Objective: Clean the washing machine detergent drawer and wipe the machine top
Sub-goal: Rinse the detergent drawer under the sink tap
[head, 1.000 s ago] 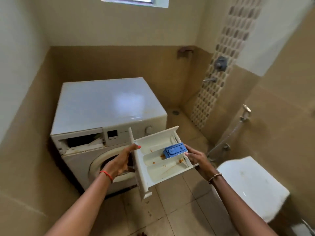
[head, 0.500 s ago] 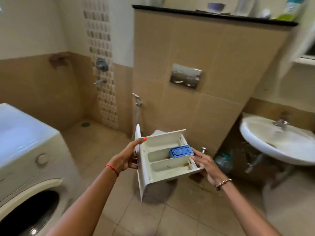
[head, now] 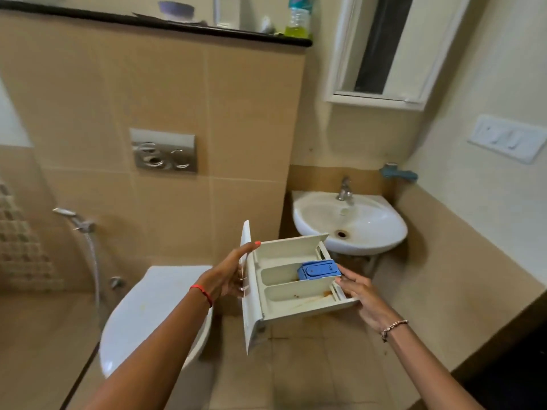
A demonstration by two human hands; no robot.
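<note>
Holding the detergent drawer [head: 291, 288] in the air with both hands, the person is facing the wash basin [head: 387, 232], which is lying just beyond the drawer's far end. The washing machine is not appearing in view.

The left hand [head: 225, 281] is gripping the front panel [head: 251, 321], with the forefinger lying straight across its top edge. The remaining fingers are partly hiding behind the panel, so how far they are curling cannot be told. The right hand [head: 365, 298] is supporting the rear end, its fingers closing narrowly on the rear frame from below.

The step in hand is judged to be bringing the drawer to the basin for rinsing. Good practice is calling for:

- keeping the drawer level, so that the brown residue [head: 325, 294] is not spilling onto the floor;
- lowering it over the bowl, beneath the tap [head: 344, 190];
- lifting out the blue insert [head: 318, 269] first, since dirt is probably collecting beneath it.

Items showing:

- drawer: one, with three compartments
- blue insert: one
- basin: one
- tap: one
- hands: two, the left wearing one red thread [head: 202, 292], the right one bead bracelet [head: 393, 327]
</note>
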